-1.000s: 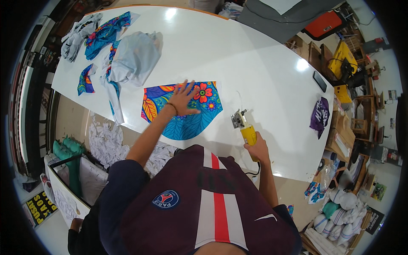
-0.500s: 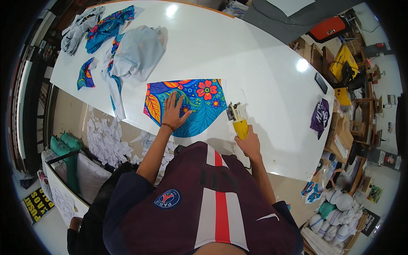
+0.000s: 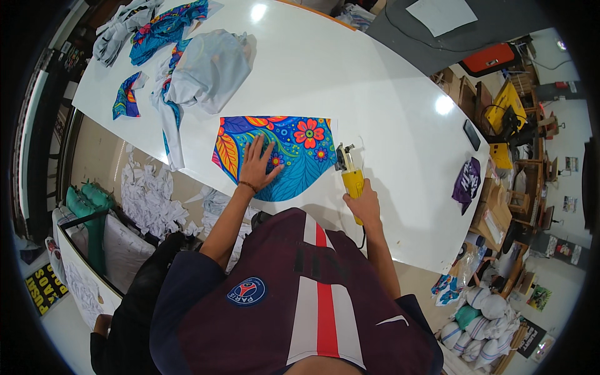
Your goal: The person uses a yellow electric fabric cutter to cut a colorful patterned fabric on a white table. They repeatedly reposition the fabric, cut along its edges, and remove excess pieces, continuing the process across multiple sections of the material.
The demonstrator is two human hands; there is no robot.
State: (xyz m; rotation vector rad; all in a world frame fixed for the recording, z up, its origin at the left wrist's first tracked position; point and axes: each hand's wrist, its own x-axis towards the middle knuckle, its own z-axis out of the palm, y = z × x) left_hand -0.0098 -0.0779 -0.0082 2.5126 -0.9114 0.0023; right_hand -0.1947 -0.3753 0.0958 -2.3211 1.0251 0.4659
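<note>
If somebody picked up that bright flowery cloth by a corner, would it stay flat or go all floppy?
The flowery cloth would probably droop, since similar printed fabric nearby lies bunched and creased. It looks thin, so it is likely light. Pushed, it might slide easily, because the white tabletop looks smooth and shiny.

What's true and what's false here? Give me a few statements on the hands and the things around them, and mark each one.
1. The left hand lies spread on the floral fabric. True.
2. The right hand is empty. False: it grips a yellow power tool.
3. The tabletop is white. True.
4. The purple cloth lies left of the floral fabric. False: it lies to the right.
</note>
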